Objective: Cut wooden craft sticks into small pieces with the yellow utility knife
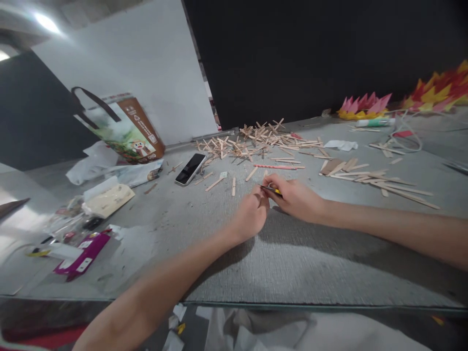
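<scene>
My left hand [251, 214] rests on the grey table [292, 263] with its fingers curled in a pinch; what they hold is hidden. My right hand [294, 197] is closed round a small tool with a yellow and black handle [271, 189], its tip pointing at my left fingers. The two hands touch near the middle of the table. Loose wooden sticks [234, 185] lie just beyond them, with a pink stick [275, 166] a little farther back.
A heap of small wooden sticks [252, 139] lies at the back, longer flat sticks [369, 175] to the right. A phone [190, 169], a printed bag [126, 126], wrappers [82, 256] and tissue sit on the left. Paper flowers [363, 106] and a glue tube [375, 123] stand far right.
</scene>
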`<state>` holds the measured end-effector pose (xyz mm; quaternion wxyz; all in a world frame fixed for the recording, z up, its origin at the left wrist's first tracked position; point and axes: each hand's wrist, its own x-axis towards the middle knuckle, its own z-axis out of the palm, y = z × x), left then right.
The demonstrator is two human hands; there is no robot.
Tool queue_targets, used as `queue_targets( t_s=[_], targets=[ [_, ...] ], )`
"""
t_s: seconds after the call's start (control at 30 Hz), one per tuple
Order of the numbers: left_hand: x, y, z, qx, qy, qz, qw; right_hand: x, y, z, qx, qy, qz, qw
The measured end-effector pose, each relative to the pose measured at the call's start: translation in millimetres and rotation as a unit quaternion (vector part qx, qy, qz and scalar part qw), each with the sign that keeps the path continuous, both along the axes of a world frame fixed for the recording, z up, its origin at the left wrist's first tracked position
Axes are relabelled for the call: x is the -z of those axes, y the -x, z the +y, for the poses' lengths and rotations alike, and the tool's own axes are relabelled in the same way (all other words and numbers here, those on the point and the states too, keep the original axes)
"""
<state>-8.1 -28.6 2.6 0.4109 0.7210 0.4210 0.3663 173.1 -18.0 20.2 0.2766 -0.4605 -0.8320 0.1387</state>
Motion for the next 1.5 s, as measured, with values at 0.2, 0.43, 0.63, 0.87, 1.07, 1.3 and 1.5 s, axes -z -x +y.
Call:
queue_targets(
  t_s=[0.2,0.43,0.63,0.87,1.07,1.3,1.5],
  targets=[
    [-7.5,-5.4,5.0,-0.008,0.165,-0.167,0.972,-3.5,-0.5,-0.3,-0.02,0.022,-0.008,1.0],
    [-22.2,9.3,16.3,-0.005,0.086,-0.22,0.972,-11.3,-1.9,2.2,-0.004,0.015,0.039,0.999],
    [-17.8,8.9,17.9,-0.006,0.04,-0.223,0.974,-34.2,-11.0,18.5,0.064,-0.001,-0.079,0.995],
    [-14.3,11.2,23.0,-0.034,0.005,-0.219,0.975,-51.9,-33.0,31.4,-0.023,0.087,-0.235,0.968],
    [-17.0,11.9,20.1,-0.037,0.014,-0.207,0.977,-45.9,-39.6,25.2,-0.073,0.146,-0.252,0.954],
    [-19.6,11.8,17.4,-0.04,0.021,-0.195,0.98,-46.1,-42.7,18.3,-0.121,0.195,-0.231,0.946],
    [-19.4,11.6,16.5,-0.036,0.014,-0.201,0.979,-49.7,-40.9,20.1,-0.177,0.172,-0.152,0.957]
  ],
)
